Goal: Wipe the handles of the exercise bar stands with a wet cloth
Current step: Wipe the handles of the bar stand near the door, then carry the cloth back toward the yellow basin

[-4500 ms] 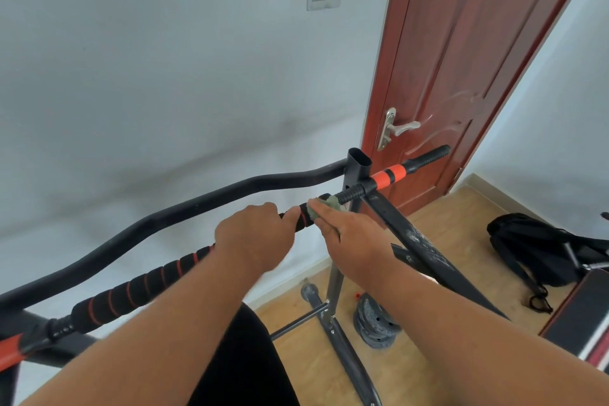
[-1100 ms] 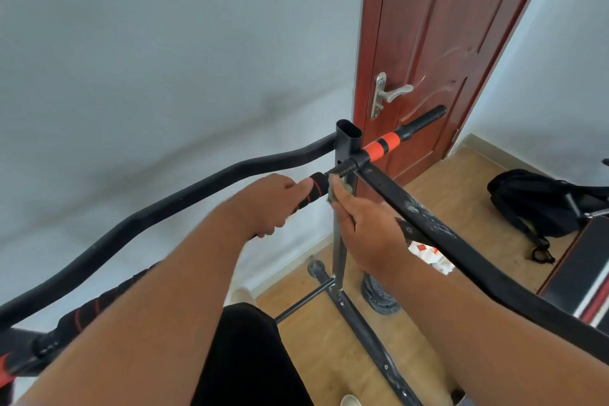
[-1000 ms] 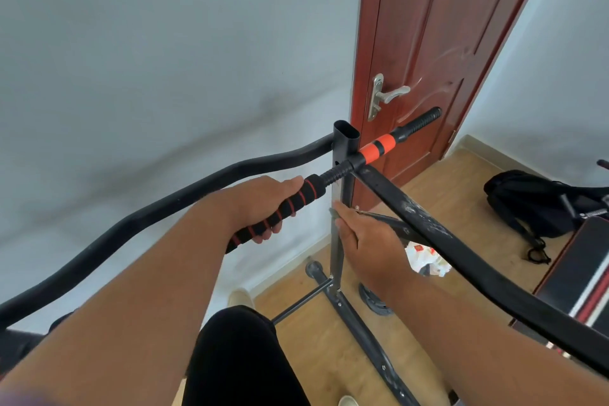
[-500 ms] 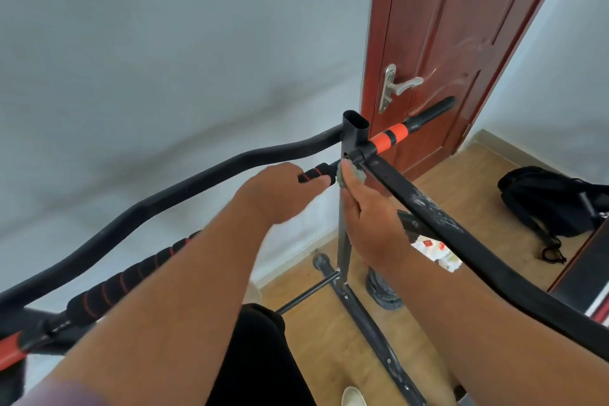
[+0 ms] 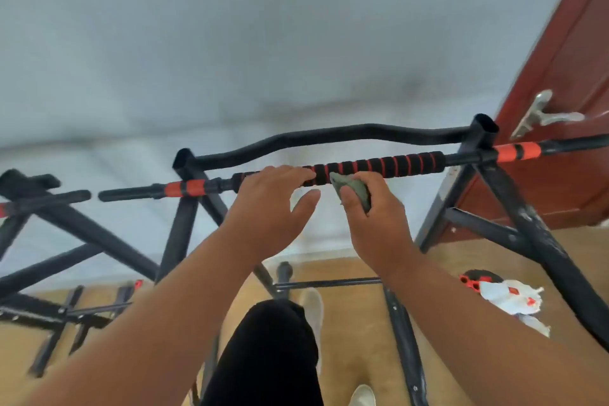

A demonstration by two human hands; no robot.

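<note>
A black foam handle with orange rings (image 5: 379, 165) runs across the middle of the view on the exercise bar stand (image 5: 482, 128). My left hand (image 5: 275, 204) rests over the handle's left part, fingers draped on top and thumb loose below. My right hand (image 5: 375, 217) sits just below the handle, pinching a small grey-green cloth (image 5: 354, 188) whose upper corner touches the foam. A curved black bar (image 5: 329, 138) runs behind the handle between two uprights.
A second stand (image 5: 49, 201) with an orange-banded bar (image 5: 184, 188) is at left. A red-brown door (image 5: 566, 109) with a metal lever stands at right. A white and red bag (image 5: 510, 298) lies on the wooden floor. My dark trouser leg and pale shoes are below.
The view has swung left, showing the whole handle and the second stand. Both hands have moved from the handle's right end, by the upright, to its left part, the cloth with them.
</note>
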